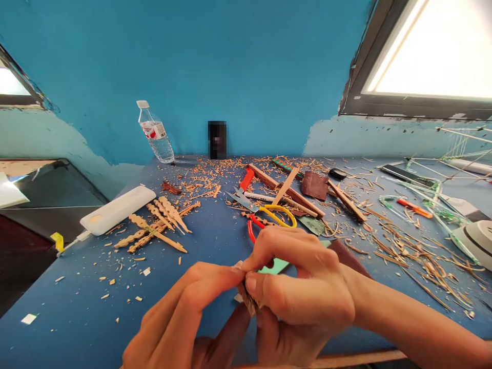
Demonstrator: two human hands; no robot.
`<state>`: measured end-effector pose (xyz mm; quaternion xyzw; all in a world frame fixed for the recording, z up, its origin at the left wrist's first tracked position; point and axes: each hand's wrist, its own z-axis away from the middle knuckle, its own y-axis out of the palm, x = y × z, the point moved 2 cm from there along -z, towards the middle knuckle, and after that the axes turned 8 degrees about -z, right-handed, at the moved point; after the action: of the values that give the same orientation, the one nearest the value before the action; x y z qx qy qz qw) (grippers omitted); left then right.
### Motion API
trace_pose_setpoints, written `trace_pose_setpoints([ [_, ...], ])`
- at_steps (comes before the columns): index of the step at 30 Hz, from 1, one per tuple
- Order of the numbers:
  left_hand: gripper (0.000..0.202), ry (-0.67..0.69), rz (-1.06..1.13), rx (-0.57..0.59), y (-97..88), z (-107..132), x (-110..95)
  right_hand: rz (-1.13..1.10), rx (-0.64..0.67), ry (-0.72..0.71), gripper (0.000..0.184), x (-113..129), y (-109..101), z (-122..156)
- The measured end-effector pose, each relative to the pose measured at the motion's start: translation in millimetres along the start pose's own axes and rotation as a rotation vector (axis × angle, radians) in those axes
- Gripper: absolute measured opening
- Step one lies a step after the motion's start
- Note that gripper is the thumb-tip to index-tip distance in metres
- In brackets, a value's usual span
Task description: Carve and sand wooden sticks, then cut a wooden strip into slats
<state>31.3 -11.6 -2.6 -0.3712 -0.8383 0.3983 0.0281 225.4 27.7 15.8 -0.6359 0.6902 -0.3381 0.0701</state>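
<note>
My left hand and my right hand meet at the front middle of the table. Between their pinched fingertips is a small brown piece with a rough, ridged look, partly hidden by the fingers. Whether it is wood or folded sandpaper I cannot tell. Under the right hand lies a light green sheet, with a dark brown sheet beside it. Just beyond the hands are scissors with a yellow handle loop and a red one. A red-handled tool touches their blades.
Carved, notched wooden sticks lie left beside a white bar-shaped device. A water bottle leans at the back. Wooden strips, a brown sandpaper square and shavings cover the right. An orange-handled tool lies near green cords.
</note>
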Motion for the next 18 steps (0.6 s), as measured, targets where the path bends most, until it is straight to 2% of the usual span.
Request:
trace_pose_setpoints([
  [3, 0.037, -0.102, 0.051, 0.015, 3.8, -8.8, 2.9, -0.222, -0.04, -0.046, 0.017, -5.1, -15.7, 0.2],
  [5, 0.05, -0.122, 0.093, 0.046, 5.7, -16.3, 6.8, -0.344, 0.031, 0.023, 0.024, -9.5, -24.6, 1.7],
  [7, 0.049, -0.056, 0.089, 0.055, 5.9, -24.0, 8.2, -0.355, 0.048, 0.142, 0.027, -11.2, -28.8, 4.5],
  [10, 0.021, 0.022, -0.045, -0.07, 3.2, -32.3, 4.7, -0.398, -0.037, 0.313, 0.039, -3.6, -21.2, 8.4],
  [11, 0.018, 0.022, -0.089, -0.111, 2.6, -33.5, 2.5, -0.407, -0.07, 0.35, 0.045, 1.3, -15.6, 9.1],
  [13, 0.02, -0.001, -0.123, -0.119, 2.9, -33.8, -1.7, -0.363, -0.125, 0.386, 0.052, 11.2, -4.6, 9.0],
  [15, 0.02, -0.025, -0.102, -0.075, 3.2, -32.3, -3.8, -0.27, -0.138, 0.393, 0.035, 17.8, 2.1, 7.6],
  [17, 0.024, -0.02, -0.049, -0.035, 0.3, -30.7, -2.7, -0.219, -0.074, 0.366, 0.014, 19.8, 3.2, 5.0],
  [18, 0.027, 0.004, -0.016, -0.012, -2.7, -30.2, -1.0, -0.205, -0.017, 0.346, 0.009, 19.5, 2.1, 3.3],
])
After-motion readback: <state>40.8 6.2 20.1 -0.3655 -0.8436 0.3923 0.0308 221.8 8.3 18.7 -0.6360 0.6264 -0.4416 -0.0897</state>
